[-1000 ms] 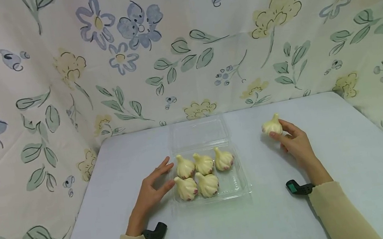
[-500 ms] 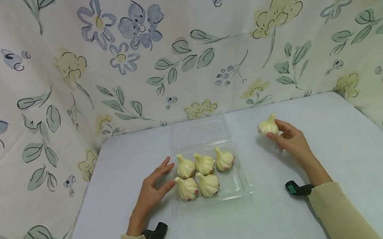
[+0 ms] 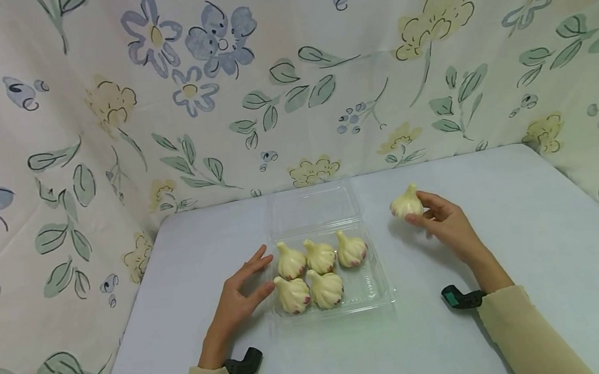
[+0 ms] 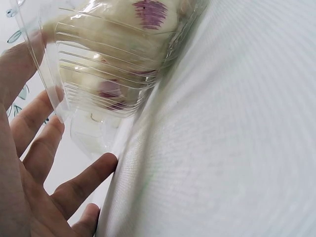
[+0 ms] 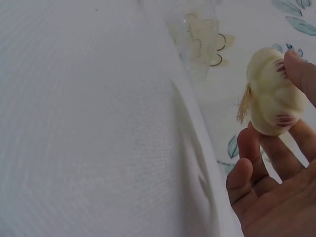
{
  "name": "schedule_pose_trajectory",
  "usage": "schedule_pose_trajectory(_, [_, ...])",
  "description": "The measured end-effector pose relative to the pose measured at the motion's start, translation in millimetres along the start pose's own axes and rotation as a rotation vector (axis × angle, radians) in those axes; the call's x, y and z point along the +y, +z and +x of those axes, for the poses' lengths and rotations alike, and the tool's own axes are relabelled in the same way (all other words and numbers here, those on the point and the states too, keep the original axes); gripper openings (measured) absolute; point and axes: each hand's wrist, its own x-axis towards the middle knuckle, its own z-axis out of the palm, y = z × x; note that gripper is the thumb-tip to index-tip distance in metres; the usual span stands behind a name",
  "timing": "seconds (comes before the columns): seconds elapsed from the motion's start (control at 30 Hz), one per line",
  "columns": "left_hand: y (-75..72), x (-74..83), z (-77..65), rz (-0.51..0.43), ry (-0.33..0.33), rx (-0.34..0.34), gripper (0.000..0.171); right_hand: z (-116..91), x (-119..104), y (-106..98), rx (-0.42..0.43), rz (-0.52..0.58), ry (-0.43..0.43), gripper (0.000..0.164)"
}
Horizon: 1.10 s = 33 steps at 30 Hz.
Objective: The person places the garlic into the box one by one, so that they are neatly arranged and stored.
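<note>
My right hand (image 3: 446, 223) pinches a garlic bulb (image 3: 407, 202) between thumb and fingers, held above the table to the right of the box. In the right wrist view this garlic bulb (image 5: 274, 92) shows purple streaks and a tuft of dry roots. A clear plastic box (image 3: 364, 285) lies with its lid (image 3: 311, 208) folded back behind it. Several garlic bulbs (image 3: 325, 288) sit inside in two rows; the front right spot holds none. With fingers spread, my left hand (image 3: 238, 293) touches the box's left side, and the left wrist view shows its fingertips (image 4: 58, 94) at the clear wall.
A white-covered table (image 3: 327, 364) carries the box. Floral cloth (image 3: 286, 76) hangs behind and along both sides of it. Each wrist wears a black strap-on device, the left device (image 3: 244, 363) and the right device (image 3: 461, 297).
My right hand has moved left with the garlic bulb, bringing it closer to the box. My left hand and the box have stayed in place.
</note>
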Motion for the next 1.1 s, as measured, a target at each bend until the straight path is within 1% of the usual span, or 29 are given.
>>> schedule_pose_trajectory(0.2, [-0.1, -0.2, -0.3, -0.003, 0.004, 0.001, 0.054, -0.8, -4.1, 1.9, -0.018, -0.02, -0.006, 0.069])
schedule_pose_trajectory(0.4, [-0.1, -0.3, -0.8, -0.001, -0.01, -0.003, 0.054, -1.9, -8.9, 3.6, -0.048, -0.02, -0.017, 0.069])
schedule_pose_trajectory(0.77, [0.2, 1.4, -1.0, -0.003, -0.025, -0.005, 0.054, -3.8, -20.5, 10.3, -0.103, -0.01, -0.072, 0.064])
schedule_pose_trajectory(1.1, [0.1, 1.6, -0.9, -0.01, -0.016, -0.004, 0.054, -6.7, -35.6, 18.3, -0.151, -0.006, -0.124, 0.06])
